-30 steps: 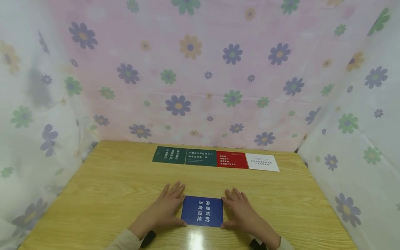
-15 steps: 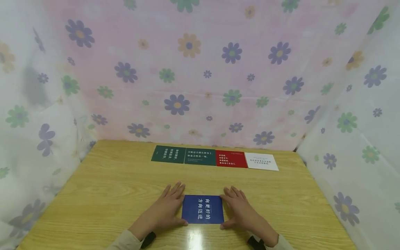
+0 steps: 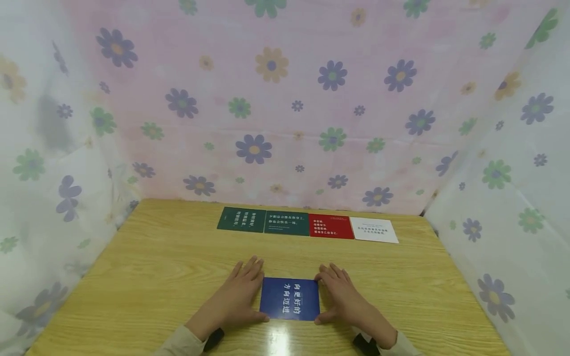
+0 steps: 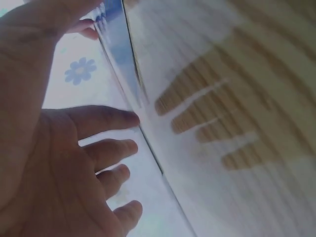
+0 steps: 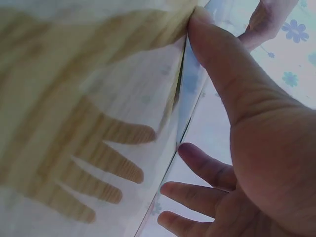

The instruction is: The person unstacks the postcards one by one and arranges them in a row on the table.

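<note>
A blue card [image 3: 290, 298] with white lettering lies near the front of the wooden table, between my hands in the head view. My left hand [image 3: 237, 299] is at its left side, thumb by the near corner and index finger by the far corner. On the opposite side, my right hand [image 3: 345, 299] has its thumb and index finger by the two right corners. The fingers of both hands are extended and relaxed. A sliver of the blue card shows in the left wrist view [image 4: 118, 44] and in the right wrist view [image 5: 190, 81].
Along the back of the wooden table [image 3: 178, 267] several cards lie in a row: a dark green card [image 3: 240, 219], another green card [image 3: 287, 223], a red card [image 3: 331, 226] and a white card [image 3: 374, 230]. Flowered cloth [image 3: 285, 123] hangs behind and at both sides.
The blue card's near edge sits very slightly farther from me, and the hands have shifted only a little with it. The cards in the back row stay put.
</note>
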Demonstrator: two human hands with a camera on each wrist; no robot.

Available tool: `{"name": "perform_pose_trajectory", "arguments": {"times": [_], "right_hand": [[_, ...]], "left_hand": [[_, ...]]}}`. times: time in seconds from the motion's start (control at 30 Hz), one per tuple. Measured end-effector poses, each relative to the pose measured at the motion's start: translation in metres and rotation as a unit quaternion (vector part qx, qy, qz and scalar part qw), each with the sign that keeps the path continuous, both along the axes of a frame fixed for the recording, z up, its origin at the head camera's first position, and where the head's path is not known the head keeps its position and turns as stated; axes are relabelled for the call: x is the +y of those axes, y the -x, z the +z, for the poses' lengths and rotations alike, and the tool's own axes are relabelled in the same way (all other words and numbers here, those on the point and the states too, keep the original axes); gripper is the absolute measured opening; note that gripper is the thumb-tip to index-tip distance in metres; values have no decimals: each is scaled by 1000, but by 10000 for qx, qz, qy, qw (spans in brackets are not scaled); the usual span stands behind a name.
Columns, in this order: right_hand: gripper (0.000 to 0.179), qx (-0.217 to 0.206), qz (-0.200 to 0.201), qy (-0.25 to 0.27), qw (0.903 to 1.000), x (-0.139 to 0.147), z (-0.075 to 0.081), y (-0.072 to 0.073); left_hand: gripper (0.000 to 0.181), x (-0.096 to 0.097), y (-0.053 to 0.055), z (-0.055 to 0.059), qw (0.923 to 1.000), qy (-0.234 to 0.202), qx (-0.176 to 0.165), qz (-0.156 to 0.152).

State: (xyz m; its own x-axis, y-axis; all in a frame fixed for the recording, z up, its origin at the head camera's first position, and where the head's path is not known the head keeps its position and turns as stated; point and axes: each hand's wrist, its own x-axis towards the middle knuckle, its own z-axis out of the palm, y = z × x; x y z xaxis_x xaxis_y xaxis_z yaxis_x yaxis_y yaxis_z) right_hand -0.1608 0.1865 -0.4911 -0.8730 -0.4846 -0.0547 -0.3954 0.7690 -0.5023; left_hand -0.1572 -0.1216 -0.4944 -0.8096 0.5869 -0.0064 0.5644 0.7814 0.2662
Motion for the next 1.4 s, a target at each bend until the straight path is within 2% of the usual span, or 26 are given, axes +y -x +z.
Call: {"name": "perform_pose_trajectory", "arguments": {"times": [0.17,0.33,0.67,0.9,1.1,1.23,1.4], "right_hand": [[86,319,37,50,9995,0,-3,0],[87,405,106,76,9991,0,-4,0],[97,7,357,-161,9992,2,-1,-1],[99,-86,374,44,9993,1,-1,-2],[101,250,79,-94,9996,-5,3,-6],[100,516,-88,-89,9986,-7,4,-7],[98,763,-212,241,9966,-6,3,-5]], "left_hand": [[97,-3,1,3,9998,-155,-17,-146],[93,-3,1,2,9995,-197,50,-254],[82,4,3,2,9990,15,386,-230],[80,3,5,1,9946,165,964,-342],[87,-2,9,6,9916,63,1221,-431],[93,-8,10,11,9901,-197,1317,-433],[106,-15,11,11,9923,-378,1138,-313]]}}
